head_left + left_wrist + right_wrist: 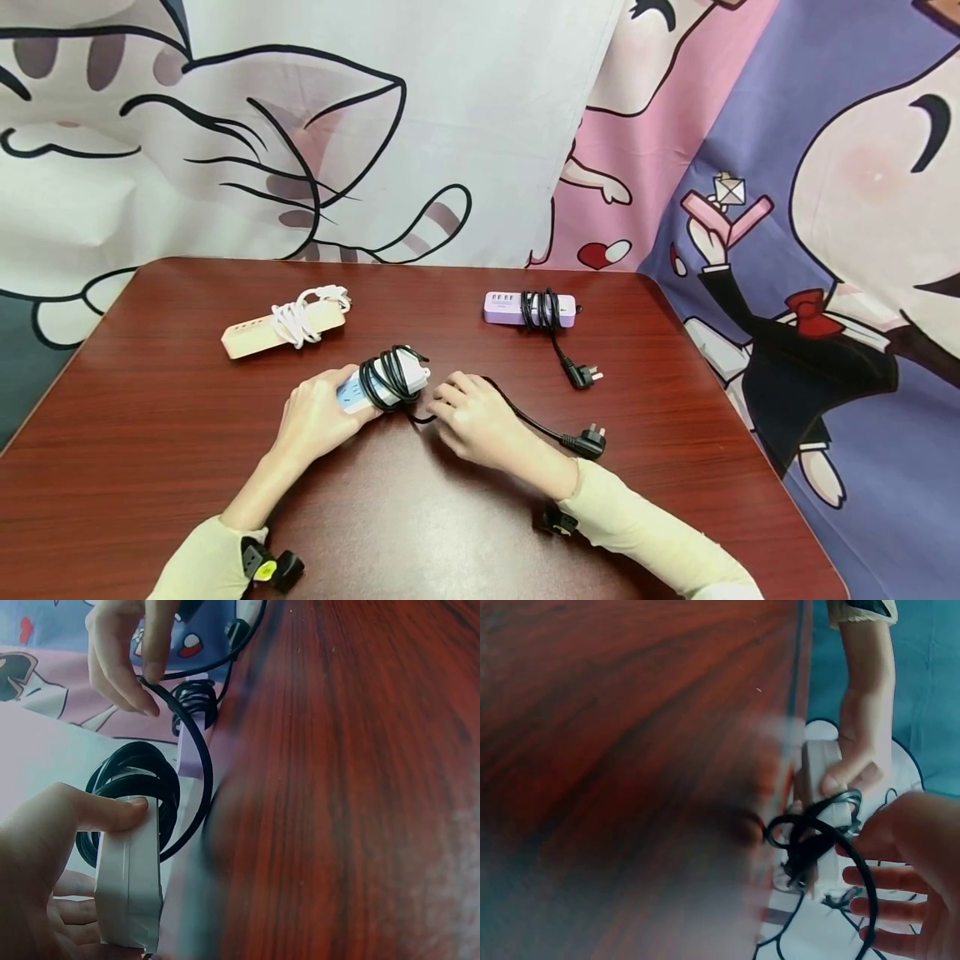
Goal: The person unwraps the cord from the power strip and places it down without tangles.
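Head view shows the left hand (318,417) gripping one end of a white strip (382,383) at frame centre on the table (150,433), thumb on top and fingers curled beneath, with black cord (384,377) coiled round the strip just beyond the fingertips. Just right of it, the right hand (476,421) pinches a loose loop of that cord between thumb and fingertips (150,671). Its plug (588,442) lies further right.
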A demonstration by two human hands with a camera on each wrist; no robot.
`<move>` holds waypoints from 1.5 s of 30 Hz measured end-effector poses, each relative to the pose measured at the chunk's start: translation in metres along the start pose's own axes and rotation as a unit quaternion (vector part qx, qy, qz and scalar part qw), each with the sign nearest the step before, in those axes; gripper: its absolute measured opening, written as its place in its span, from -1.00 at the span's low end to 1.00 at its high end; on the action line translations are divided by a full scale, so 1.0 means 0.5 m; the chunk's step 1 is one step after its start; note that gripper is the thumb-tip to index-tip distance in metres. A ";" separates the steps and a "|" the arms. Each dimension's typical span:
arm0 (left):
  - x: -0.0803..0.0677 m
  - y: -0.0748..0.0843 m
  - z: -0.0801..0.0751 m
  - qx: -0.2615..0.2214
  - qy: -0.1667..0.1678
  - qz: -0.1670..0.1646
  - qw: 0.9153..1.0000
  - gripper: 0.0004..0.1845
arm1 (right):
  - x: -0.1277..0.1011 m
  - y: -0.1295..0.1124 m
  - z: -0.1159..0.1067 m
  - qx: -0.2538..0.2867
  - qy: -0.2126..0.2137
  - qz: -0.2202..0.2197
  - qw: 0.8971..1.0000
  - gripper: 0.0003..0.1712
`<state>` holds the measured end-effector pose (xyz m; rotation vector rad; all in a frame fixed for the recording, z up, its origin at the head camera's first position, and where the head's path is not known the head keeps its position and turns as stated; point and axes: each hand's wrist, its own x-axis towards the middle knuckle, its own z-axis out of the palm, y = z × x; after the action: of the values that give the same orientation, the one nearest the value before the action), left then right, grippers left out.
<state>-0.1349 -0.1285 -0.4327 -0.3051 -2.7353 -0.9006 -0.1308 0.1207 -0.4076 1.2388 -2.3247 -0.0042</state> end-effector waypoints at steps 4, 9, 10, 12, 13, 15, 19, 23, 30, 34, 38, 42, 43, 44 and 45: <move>0.000 0.003 -0.001 0.003 -0.004 -0.002 1.000 -0.39 | 0.000 -0.003 0.010 -0.015 0.005 -0.003 1.000 -0.89; 0.000 0.004 0.002 -0.001 0.000 0.003 1.000 -0.44 | -0.002 0.008 0.017 -0.042 0.012 -0.015 0.999 -0.88; 0.000 0.003 0.003 -0.001 0.001 0.003 1.000 -0.43 | -0.003 0.010 0.018 -0.046 0.011 -0.016 0.999 -0.87; -0.001 0.003 0.005 -0.002 0.003 0.004 1.000 -0.42 | -0.004 0.014 0.022 -0.051 0.010 -0.014 0.999 -0.86; -0.001 0.003 0.005 -0.001 0.000 0.001 1.000 -0.40 | -0.005 0.015 0.024 -0.054 0.011 -0.012 0.998 -0.87; -0.001 0.004 0.005 0.001 -0.005 -0.002 1.000 -0.37 | -0.005 0.016 0.027 -0.061 0.004 -0.006 0.998 -0.90; 0.000 0.007 0.003 0.001 -0.012 -0.006 1.000 -0.39 | -0.002 0.019 0.034 -0.068 0.000 0.009 0.998 -0.88; 0.000 0.010 0.004 0.001 -0.007 -0.001 1.000 -0.38 | 0.002 0.025 0.043 -0.088 -0.008 0.024 0.996 -0.79; -0.002 0.013 0.004 0.001 -0.002 0.006 1.000 -0.38 | 0.008 0.030 0.049 -0.113 -0.018 0.023 0.993 -0.88; -0.002 0.015 0.003 0.000 -0.001 0.004 1.000 -0.37 | 0.012 0.030 0.048 -0.104 -0.021 0.020 0.994 -0.89; -0.001 0.017 0.002 -0.005 0.000 0.001 1.000 -0.36 | 0.018 0.032 0.046 -0.103 -0.028 0.022 0.994 -0.95; 0.000 0.018 0.003 -0.003 -0.005 0.001 1.000 -0.38 | 0.023 0.039 0.041 -0.104 -0.032 0.031 0.994 -0.88; 0.000 0.018 0.003 -0.001 -0.005 0.002 1.000 -0.37 | 0.024 0.042 0.040 -0.101 -0.032 0.033 0.994 -0.86; 0.000 0.018 0.003 -0.001 -0.006 0.003 1.000 -0.37 | 0.024 0.045 0.040 -0.097 -0.029 0.035 0.994 -0.85; -0.001 0.018 0.003 0.001 -0.007 0.004 1.000 -0.37 | 0.024 0.048 0.039 -0.093 -0.026 0.038 0.995 -0.83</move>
<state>-0.1324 -0.1204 -0.4289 -0.3217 -2.7458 -0.8979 -0.1634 0.1209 -0.4141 1.0698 -2.3541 -0.2247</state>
